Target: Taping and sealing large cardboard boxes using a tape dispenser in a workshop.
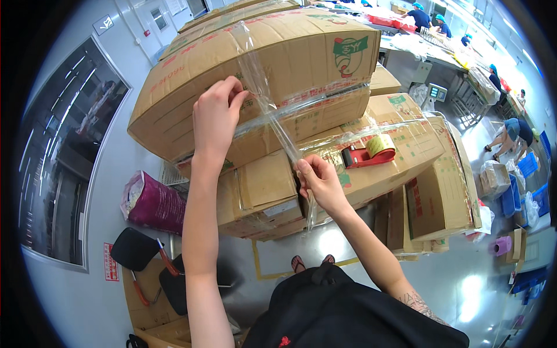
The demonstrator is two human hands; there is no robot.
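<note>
A long strip of clear packing tape [280, 132] runs from the top of a large brown carton [191, 84] down its front side. Its lower part hangs loose and twisted. My right hand [320, 184] is closed, pinching this strip below the carton. Higher up, my left hand [217, 113] is closed with thumb and fingers together at the tape's left edge; whether they grip the tape is hard to make out. A red tape dispenser [362, 156] with a yellowish roll [380, 146] lies on a lower carton [412, 142] to the right.
More cartons [255, 182] are stacked below and to the right [444, 191]. A purple sack [154, 200] stands by the left wall, near a black chair [136, 249] with orange armrests. Behind at the right, several people work at long tables; a digital scale [436, 93] stands closer.
</note>
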